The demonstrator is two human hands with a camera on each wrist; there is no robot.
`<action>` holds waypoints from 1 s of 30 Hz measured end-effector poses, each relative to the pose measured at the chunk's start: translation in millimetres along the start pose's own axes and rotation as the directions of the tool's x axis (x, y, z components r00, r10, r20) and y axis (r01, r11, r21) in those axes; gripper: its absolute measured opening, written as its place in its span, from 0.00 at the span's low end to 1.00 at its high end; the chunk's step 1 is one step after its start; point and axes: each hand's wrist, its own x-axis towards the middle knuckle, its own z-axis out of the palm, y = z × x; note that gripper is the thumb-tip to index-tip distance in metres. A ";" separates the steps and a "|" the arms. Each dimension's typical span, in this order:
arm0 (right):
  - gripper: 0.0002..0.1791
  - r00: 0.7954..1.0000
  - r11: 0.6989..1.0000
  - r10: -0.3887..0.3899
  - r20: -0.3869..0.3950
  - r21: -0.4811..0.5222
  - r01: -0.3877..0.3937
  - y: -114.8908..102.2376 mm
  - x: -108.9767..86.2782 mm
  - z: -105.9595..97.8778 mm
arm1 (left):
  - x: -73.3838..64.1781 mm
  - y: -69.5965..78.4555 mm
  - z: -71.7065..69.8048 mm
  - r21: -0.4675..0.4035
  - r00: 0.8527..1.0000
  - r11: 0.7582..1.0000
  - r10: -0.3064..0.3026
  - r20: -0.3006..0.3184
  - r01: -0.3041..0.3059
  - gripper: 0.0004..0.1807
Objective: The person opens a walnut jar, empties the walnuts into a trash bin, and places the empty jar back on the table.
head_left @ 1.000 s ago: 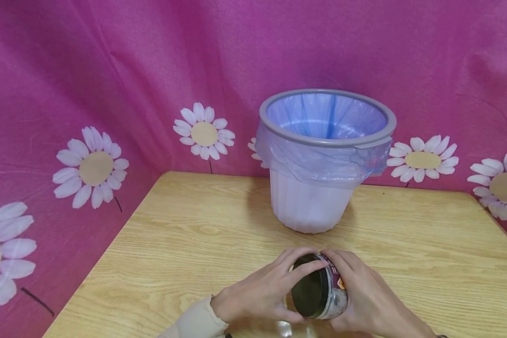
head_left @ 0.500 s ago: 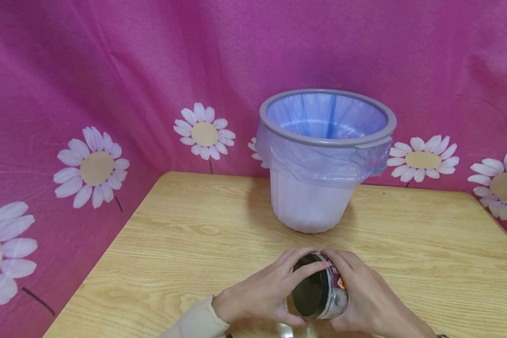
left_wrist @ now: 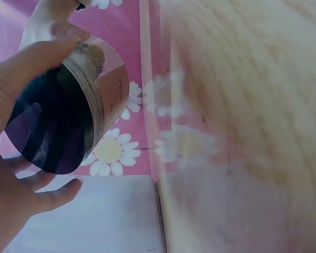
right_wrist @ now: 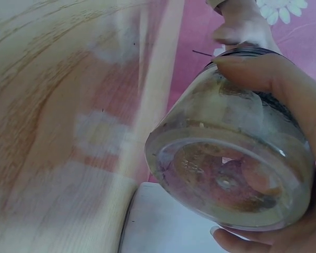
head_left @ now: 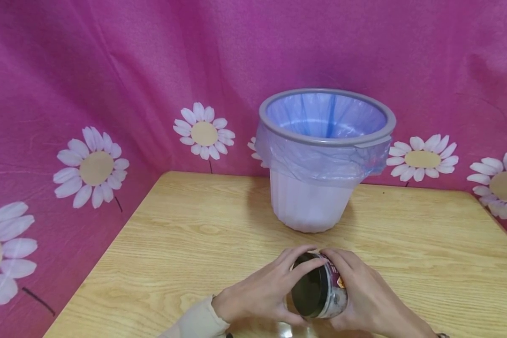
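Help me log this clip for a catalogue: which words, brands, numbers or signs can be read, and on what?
None can be read.
Label on the jar: print too small and blurred.
Jar's base: faint marks; cannot tell if lettering.
Dark lid and bin: no lettering I can make out.

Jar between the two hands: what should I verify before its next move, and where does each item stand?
1. Left hand holding the lid: ok.
2. Right hand holding the jar by its body: ok.
3. Lid on the jar: ok.
4. Jar upright: not ok, it is tilted.
5. Lid loosened: cannot tell.
6. Bin lined, its liner hanging outside below the rim: ok.
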 end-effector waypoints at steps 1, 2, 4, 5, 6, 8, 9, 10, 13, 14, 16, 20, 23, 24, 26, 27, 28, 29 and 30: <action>0.60 1.000 1.000 0.001 0.002 0.002 -0.001 0.0 0.2 0.1 | 0.3 -0.3 0.0 0.007 1.000 1.000 0.007 0.002 -0.007 0.62; 0.60 1.000 1.000 0.001 0.005 0.004 -0.001 0.0 0.4 0.2 | 0.3 -0.6 0.0 0.014 1.000 1.000 0.013 0.003 -0.013 0.62; 0.59 1.000 1.000 0.011 0.023 0.011 -0.012 -0.4 0.7 0.0 | 0.4 -0.6 0.0 0.016 1.000 1.000 0.020 0.001 -0.020 0.62; 0.58 0.999 1.000 0.019 0.033 0.016 -0.019 -0.7 0.7 -0.3 | 0.4 -0.5 0.0 0.011 1.000 1.000 0.022 -0.003 -0.022 0.62; 0.58 0.999 0.999 0.028 0.047 0.019 -0.029 -1.1 0.8 -0.5 | 0.3 -0.5 0.1 0.009 1.000 1.000 0.022 -0.005 -0.022 0.62; 0.58 0.997 0.999 0.042 0.068 0.023 -0.044 -1.7 0.8 -1.2 | -0.1 0.1 0.3 -0.003 1.000 1.000 0.012 -0.005 -0.012 0.62; 0.57 0.996 0.998 0.049 0.079 0.025 -0.051 -2.0 0.8 -1.5 | -0.4 0.4 0.4 -0.008 1.000 1.000 0.007 -0.006 -0.007 0.62; 0.57 0.995 0.998 0.053 0.087 0.025 -0.056 -2.3 0.9 -1.7 | -0.4 0.5 0.7 -0.009 1.000 1.000 0.004 -0.006 -0.004 0.62; 0.58 0.994 0.998 0.059 0.094 0.023 -0.062 -2.4 1.1 -1.9 | -0.5 0.6 1.0 0.012 1.000 1.000 0.001 -0.005 -0.001 0.62; 0.58 0.994 0.998 0.060 0.094 0.022 -0.063 -2.5 1.1 -1.9 | -0.5 0.6 0.9 0.012 1.000 1.000 0.002 -0.004 -0.002 0.62; 0.58 0.995 0.998 0.056 0.087 0.021 -0.058 -2.3 1.2 -1.8 | -0.3 0.7 0.2 0.021 1.000 1.000 0.013 -0.006 -0.013 0.62; 0.59 0.996 0.998 0.054 0.067 0.024 -0.055 -1.9 1.2 -2.0 | 0.7 0.9 -1.5 0.013 0.999 0.999 0.042 -0.018 -0.042 0.61; 0.59 0.996 0.998 0.059 0.067 0.025 -0.061 -1.9 1.3 -2.5 | 1.3 0.8 -1.9 0.018 0.997 0.998 0.059 -0.039 -0.059 0.59; 0.58 0.996 0.998 0.058 0.066 0.024 -0.060 -1.9 1.2 -2.5 | 1.5 0.7 -1.8 0.020 0.997 0.998 0.061 -0.046 -0.061 0.59; 0.58 0.996 0.998 0.054 0.067 0.021 -0.055 -1.7 1.1 -2.6 | 1.5 0.7 -1.5 0.024 0.996 0.998 0.063 -0.055 -0.062 0.58; 0.58 0.996 0.998 0.053 0.068 0.018 -0.054 -1.7 1.1 -2.7 | 1.6 0.8 -1.4 0.028 0.996 0.998 0.063 -0.059 -0.062 0.58; 0.57 0.996 0.999 0.049 0.068 0.019 -0.051 -1.7 1.0 -2.7 | 1.6 0.9 -1.3 0.027 0.996 0.998 0.063 -0.061 -0.061 0.58; 0.57 0.997 0.999 0.046 0.067 0.019 -0.048 -1.6 1.1 -2.8 | 1.6 1.0 -1.3 0.024 0.996 0.998 0.063 -0.060 -0.061 0.58; 0.57 0.996 0.999 0.047 0.070 0.021 -0.049 -1.6 1.2 -2.9 | 1.6 1.1 -1.4 0.023 0.996 0.998 0.065 -0.059 -0.064 0.59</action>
